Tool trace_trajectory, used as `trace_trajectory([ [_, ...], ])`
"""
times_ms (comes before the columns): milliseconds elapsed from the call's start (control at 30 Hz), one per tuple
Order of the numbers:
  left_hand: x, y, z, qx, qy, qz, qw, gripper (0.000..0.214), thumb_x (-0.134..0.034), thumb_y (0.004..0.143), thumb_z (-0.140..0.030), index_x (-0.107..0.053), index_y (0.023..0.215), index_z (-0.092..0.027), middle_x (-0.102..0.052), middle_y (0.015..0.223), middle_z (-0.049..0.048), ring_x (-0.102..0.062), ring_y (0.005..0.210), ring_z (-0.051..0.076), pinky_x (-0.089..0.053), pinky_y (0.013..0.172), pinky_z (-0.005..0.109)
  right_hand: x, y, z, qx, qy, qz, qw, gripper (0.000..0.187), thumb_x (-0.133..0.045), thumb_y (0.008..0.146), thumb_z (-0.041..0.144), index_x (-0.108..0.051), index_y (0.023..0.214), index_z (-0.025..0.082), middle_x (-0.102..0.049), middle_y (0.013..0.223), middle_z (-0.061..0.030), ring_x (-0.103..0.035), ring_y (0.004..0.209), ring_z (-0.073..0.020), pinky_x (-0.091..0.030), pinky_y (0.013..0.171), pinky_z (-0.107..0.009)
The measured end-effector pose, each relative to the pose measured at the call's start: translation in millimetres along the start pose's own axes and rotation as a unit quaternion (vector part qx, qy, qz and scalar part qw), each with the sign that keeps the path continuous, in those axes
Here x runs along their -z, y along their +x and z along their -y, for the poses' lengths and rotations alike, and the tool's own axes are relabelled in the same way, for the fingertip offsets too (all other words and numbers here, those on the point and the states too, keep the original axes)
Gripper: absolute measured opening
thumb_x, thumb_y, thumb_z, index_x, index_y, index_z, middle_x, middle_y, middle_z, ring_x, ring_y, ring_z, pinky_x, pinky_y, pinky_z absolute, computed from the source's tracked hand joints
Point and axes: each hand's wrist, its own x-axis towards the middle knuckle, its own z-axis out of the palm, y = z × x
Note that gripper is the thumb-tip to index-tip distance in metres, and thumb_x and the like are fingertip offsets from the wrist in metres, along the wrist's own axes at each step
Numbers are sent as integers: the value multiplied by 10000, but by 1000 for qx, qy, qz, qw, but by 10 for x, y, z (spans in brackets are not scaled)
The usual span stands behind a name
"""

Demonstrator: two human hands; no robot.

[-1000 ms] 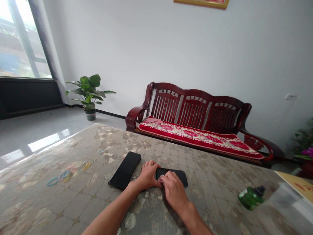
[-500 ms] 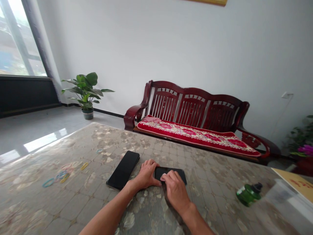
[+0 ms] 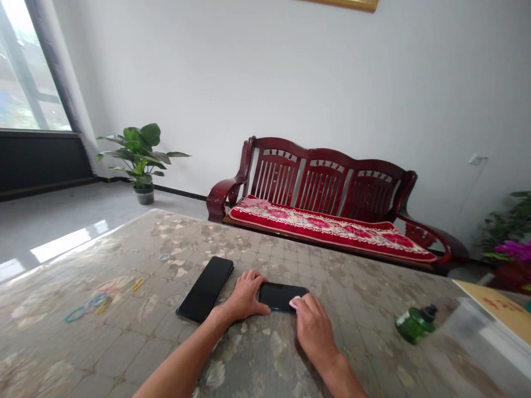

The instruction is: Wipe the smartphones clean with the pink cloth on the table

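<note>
The smartphone [image 3: 277, 297] seems part-wiped: left hand [image 3: 247, 296] gripping its left end, right hand [image 3: 316, 327] pinching a wad [image 3: 295, 302] at its right.

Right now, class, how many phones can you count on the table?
2. One phone lies on the table, to the left of the left hand; the other phone lies between the left hand and the right hand, partly covered. No third shows.
</note>
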Motion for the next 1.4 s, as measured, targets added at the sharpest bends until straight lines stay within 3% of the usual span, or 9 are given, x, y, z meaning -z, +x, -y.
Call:
trace_trajectory([
  [300,-3,2,0,1,0,2,1000,637,-835,575,-420,-621,1152,-257,-552,1221,79,-500,1134,321,-392,972,403,44,263,-134,-69,-32,16,997,302,-418,951,117,-700,935,222,-627,900,-55,-570,899,-185,-404,807,-272],
  [533,-18,11,21,-7,3,-1,1000,652,-828,570,-408,-617,1163,-237,-556,1208,84,-504,1122,322,-390,972,405,146,44,176,61,52,61,995,270,-430,958,110,-664,985,243,-607,948,-32,-549,924,-177,-407,829,-273],
  [733,-9,15,23,-5,4,8,1000,643,-815,583,-402,-607,1173,-253,-550,1229,84,-496,1143,326,-383,980,407,226,59,-437,-51,-30,-2,998,294,-395,983,154,-674,1015,241,-619,922,-45,-554,889,-182,-409,812,-280],
  [833,-10,18,32,-6,3,11,1000,626,-807,586,-403,-605,1161,-259,-549,1231,81,-494,1153,329,-380,981,406,203,43,-706,-78,-71,7,994,304,-380,999,182,-682,992,220,-634,890,-55,-554,845,-188,-404,794,-293],
  [933,-18,24,44,-16,0,6,1000,606,-806,587,-389,-598,1140,-256,-545,1233,78,-492,1156,325,-379,984,402,199,6,-771,-71,-91,27,993,276,-400,1006,223,-675,1028,230,-656,902,-54,-564,859,-196,-390,799,-308],
  [1100,-24,34,41,-35,-27,-6,999,600,-811,573,-288,-549,1110,-232,-567,1152,66,-515,1122,303,-402,969,387,319,25,-704,-118,-137,50,982,224,-449,989,227,-670,953,206,-671,883,-71,-588,856,-216,-388,770,-326],
  [1200,-31,31,30,-51,-74,-1,996,623,-791,578,-217,-502,1128,-236,-585,1096,48,-548,1059,276,-427,928,361,399,63,-585,-124,-132,20,983,175,-504,954,223,-663,1022,196,-667,1015,-92,-588,953,-238,-405,833,-346],
  [1267,-39,25,18,-56,-100,5,993,627,-765,585,-177,-475,1138,-234,-583,1015,22,-572,952,241,-453,837,324,412,81,-431,-83,-87,2,993,291,-559,911,224,-609,1197,205,-630,1191,-91,-553,1087,-246,-400,923,-359],
  [1400,-53,1,-12,-67,-121,-8,990,611,-693,582,-99,-456,1130,-227,-542,943,-14,-550,800,179,-435,702,272,308,119,-53,51,13,50,997,654,-648,802,250,-435,1420,252,-510,1409,-53,-420,1295,-244,-306,1094,-388],
])
